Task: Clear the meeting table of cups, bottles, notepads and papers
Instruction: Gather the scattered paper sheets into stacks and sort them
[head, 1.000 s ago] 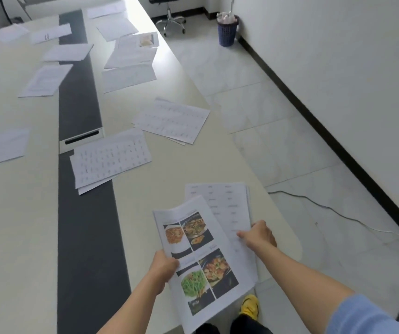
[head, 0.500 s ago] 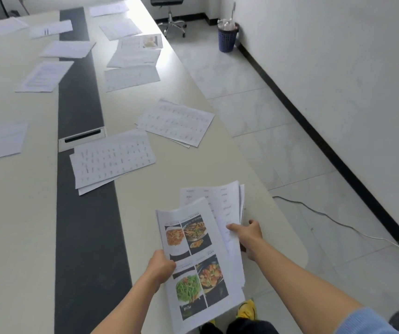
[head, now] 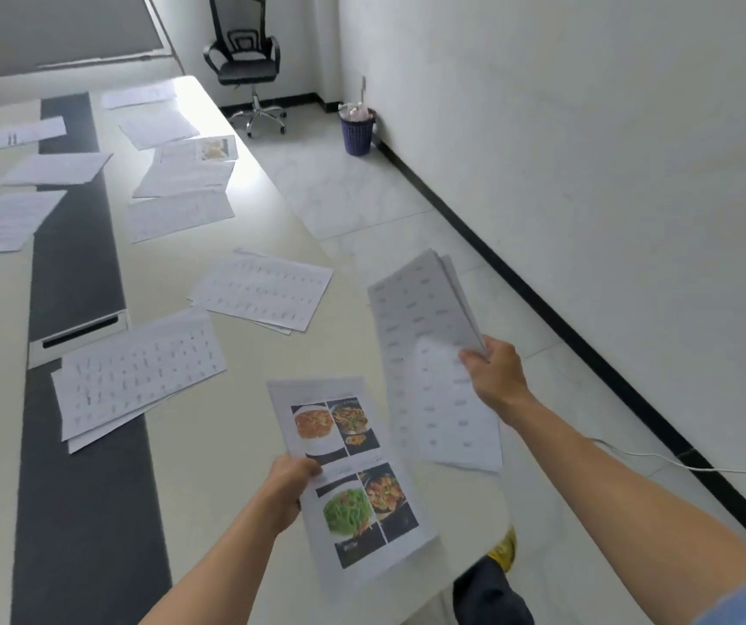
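Note:
My left hand (head: 292, 484) grips a sheet printed with food photos (head: 353, 475) by its left edge, low over the near corner of the long meeting table (head: 208, 444). My right hand (head: 495, 372) holds a stack of text papers (head: 425, 336) raised off the table, above its right edge. Two loose piles of printed papers lie ahead: one (head: 136, 376) beside the dark centre strip, another (head: 265, 293) nearer the right edge. Several more sheets (head: 181, 214) are scattered farther up the table. No cups, bottles or notepads show.
A dark strip (head: 73, 272) with a white cable box (head: 78, 336) runs down the table's middle. A black office chair (head: 244, 60) and a blue waste bin (head: 357, 133) stand by the far wall. A white cable (head: 677, 464) trails over the floor on the right.
My right hand has lifted the stack of text papers off the table and swung it up to the right. The left hand still holds the photo sheet. The view has tilted upward.

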Demonstrator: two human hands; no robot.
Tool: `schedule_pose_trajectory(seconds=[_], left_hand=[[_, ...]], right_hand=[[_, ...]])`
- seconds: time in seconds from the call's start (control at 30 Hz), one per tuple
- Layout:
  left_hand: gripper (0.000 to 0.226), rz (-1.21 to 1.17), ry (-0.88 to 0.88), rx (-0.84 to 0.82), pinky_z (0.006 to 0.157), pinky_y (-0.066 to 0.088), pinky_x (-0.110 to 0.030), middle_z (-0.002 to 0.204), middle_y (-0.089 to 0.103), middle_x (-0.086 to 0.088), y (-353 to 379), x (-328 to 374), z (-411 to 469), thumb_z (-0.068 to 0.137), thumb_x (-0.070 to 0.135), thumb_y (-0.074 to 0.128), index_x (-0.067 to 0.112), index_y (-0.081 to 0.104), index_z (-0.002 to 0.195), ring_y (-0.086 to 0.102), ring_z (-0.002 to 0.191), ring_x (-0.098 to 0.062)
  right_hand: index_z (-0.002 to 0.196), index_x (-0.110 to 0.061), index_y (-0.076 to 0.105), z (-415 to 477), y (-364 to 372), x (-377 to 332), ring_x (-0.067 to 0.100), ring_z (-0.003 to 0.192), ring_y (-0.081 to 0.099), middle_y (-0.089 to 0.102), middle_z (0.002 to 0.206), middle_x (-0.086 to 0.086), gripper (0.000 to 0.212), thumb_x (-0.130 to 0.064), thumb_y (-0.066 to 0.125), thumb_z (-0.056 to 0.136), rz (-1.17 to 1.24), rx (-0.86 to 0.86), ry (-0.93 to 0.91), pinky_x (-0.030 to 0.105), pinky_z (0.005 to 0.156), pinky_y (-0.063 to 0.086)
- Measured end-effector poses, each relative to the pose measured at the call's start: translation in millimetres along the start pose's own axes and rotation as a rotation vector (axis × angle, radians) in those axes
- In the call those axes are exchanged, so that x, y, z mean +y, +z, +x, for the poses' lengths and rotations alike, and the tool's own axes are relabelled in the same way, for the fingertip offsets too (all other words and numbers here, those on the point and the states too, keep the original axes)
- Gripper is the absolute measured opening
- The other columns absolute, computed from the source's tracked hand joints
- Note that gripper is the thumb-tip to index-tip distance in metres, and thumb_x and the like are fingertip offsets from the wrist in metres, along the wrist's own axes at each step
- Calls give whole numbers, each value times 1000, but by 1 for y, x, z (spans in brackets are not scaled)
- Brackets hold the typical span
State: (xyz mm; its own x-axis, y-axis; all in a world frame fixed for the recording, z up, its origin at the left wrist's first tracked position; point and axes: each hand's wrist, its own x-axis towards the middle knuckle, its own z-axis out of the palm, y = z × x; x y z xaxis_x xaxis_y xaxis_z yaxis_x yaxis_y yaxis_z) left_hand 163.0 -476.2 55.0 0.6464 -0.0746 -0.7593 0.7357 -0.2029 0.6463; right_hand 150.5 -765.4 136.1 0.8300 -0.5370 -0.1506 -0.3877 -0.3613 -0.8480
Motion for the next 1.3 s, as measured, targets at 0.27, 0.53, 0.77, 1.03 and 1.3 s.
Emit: schedule_pose_trajectory(seconds=[0.27, 0.53, 0.77, 1.03, 1.3], left_hand=[[25, -79, 72, -270, 72, 59, -43, 108, 71, -22, 94, 96, -1, 92, -2, 52, -3, 65, 113, 69, 97, -38], [35, -222, -26, -342, 65, 57, -38, 90, 71, -19, 213, 144, 14, 95, 7, 36, -3, 69, 101, 70, 75, -31], [77, -518, 2, -404, 97, 47, -49, 124, 65, -19, 289, 161, 36, 94, 67, 26, 10, 67, 123, 63, 111, -38], [59, -395, 184, -155, 82, 57, -49, 120, 66, -23, 281, 154, 44, 71, 16, 78, -2, 60, 124, 67, 104, -41], [59, -452, 437, 130, 80, 57, -54, 111, 69, -25, 193, 200, 28, 63, 17, 85, -6, 66, 114, 68, 97, -44]], right_hand=[[109, 3, 68, 68, -83, 14, 37, 82, 71, 73, 98, 22, 23, -9, 63, 90, 462, -357, 197, 45, 73, 60], [122, 1, 64, 150, -144, 88, 41, 111, 64, 67, 120, 24, 34, -16, 55, 94, 599, -675, 489, 50, 92, 54], [116, 5, 65, 220, -190, 110, 37, 90, 70, 70, 110, 25, 28, -9, 58, 93, 483, -709, 407, 50, 82, 57], [138, -21, 43, 257, -146, 91, 34, 100, 69, 62, 128, 8, 64, -6, 70, 81, 382, -747, 213, 46, 72, 61], [124, 4, 61, 284, -77, -25, 42, 105, 66, 67, 120, 23, 37, 3, 63, 87, 445, -1181, 248, 49, 85, 57]])
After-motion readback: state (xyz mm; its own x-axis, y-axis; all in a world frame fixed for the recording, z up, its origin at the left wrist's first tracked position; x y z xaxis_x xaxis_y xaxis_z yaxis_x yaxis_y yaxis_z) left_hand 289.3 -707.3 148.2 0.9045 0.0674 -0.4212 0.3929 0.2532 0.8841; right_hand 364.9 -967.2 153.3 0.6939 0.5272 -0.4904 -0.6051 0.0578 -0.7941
